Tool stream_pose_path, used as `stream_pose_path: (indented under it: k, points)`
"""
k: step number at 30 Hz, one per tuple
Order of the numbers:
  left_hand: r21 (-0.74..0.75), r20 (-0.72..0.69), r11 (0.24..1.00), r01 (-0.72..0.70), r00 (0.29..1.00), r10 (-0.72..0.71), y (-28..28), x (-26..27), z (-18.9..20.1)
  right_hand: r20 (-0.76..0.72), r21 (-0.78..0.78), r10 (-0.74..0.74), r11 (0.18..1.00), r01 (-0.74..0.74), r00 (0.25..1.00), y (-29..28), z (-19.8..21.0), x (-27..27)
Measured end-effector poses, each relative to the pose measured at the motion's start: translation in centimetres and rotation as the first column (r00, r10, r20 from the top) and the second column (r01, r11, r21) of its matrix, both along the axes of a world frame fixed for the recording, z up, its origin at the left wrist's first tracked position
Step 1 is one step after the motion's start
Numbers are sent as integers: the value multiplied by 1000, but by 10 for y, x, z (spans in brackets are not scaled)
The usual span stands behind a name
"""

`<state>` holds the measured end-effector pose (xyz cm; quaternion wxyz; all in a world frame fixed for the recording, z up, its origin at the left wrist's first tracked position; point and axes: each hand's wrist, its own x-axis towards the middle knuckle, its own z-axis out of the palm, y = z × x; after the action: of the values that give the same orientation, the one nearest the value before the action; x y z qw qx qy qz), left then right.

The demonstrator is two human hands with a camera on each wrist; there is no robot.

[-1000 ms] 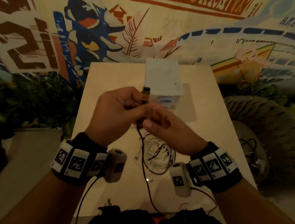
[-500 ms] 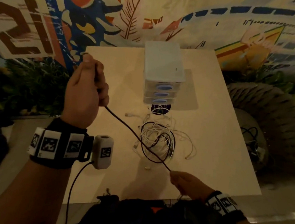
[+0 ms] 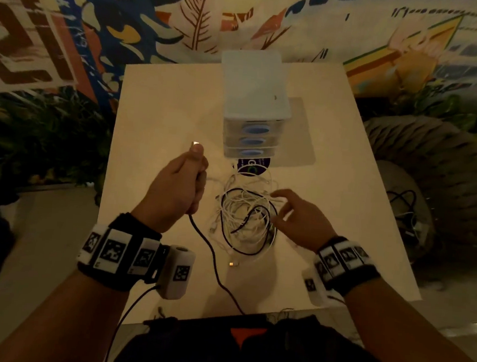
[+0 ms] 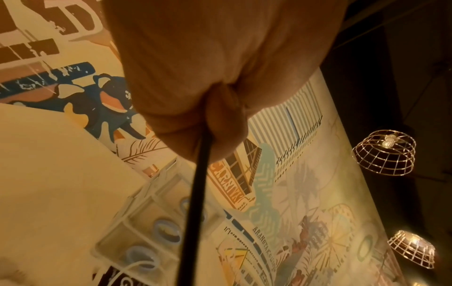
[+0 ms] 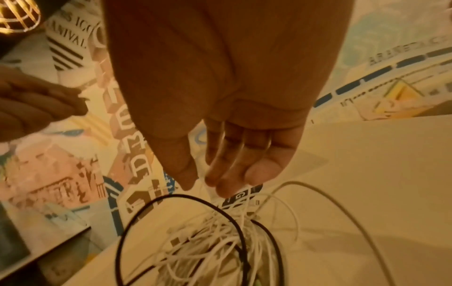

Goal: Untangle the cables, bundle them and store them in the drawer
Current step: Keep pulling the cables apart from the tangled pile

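A tangle of white cables [image 3: 243,209] with a black cable looped through it lies mid-table [image 3: 163,103], also close up in the right wrist view [image 5: 208,241]. My left hand [image 3: 180,184] grips one end of the black cable [image 3: 211,253] in a fist, its plug tip [image 3: 196,143] poking out above the thumb; the cable hangs from the fist [image 4: 195,193] and runs off the near table edge. My right hand [image 3: 294,214] hovers over the tangle's right side with fingers [image 5: 232,174] spread and relaxed, holding nothing. A small three-drawer plastic unit [image 3: 254,107] stands behind, drawers closed.
A round dark sticker [image 3: 253,165] lies in front of the drawer unit. A loose connector [image 3: 232,264] glints near the tangle. A woven seat [image 3: 437,179] with dark cables on it stands right of the table. Plants [image 3: 35,136] stand left, a mural wall behind.
My left hand came down from high on the left to beside the tangle, still gripping the black cable. My right hand let go of the cable and moved forward over the pile.
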<state>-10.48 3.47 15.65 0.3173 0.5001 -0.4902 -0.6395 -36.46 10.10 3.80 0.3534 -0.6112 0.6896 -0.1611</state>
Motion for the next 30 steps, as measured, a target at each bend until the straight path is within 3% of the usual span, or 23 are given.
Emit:
stream_pose_path:
  k: [4,6,10,14,16,18,20,24,27,30]
  points:
    - [-5,49,999,50,998,-50,4,0,-7,-263,213,23,976,35,964,-22,-24,-1]
    - [-2,71,999,41,997,-40,5,4,-10,-299,278,59,960,28,952,-14,-37,-3]
    - [4,115,1000,13,993,-14,5,9,-17,-219,285,10,957,54,976,7,-60,3]
    - [-18,152,999,28,988,-25,10,3,-21,-2,9,-180,984,180,984,10,-61,15]
    - [-11,175,999,47,984,-45,13,-2,-25,64,-37,-79,996,81,995,3,-59,18]
    - [3,210,998,64,976,-63,16,-7,-30,26,-20,52,998,-51,998,-6,-60,19]
    - [-2,262,996,86,962,-82,19,-10,-37,-9,-16,73,997,-73,997,-13,-56,16]
    - [-105,544,955,278,820,-179,24,-15,-58,97,-104,45,994,-35,994,-13,-37,8]
    - [-100,631,924,368,742,-227,26,-24,-80,186,-88,112,991,-97,976,-9,-31,7]
    - [-46,743,880,473,605,-286,30,-34,-101,185,-40,52,998,-45,981,-2,-38,3]
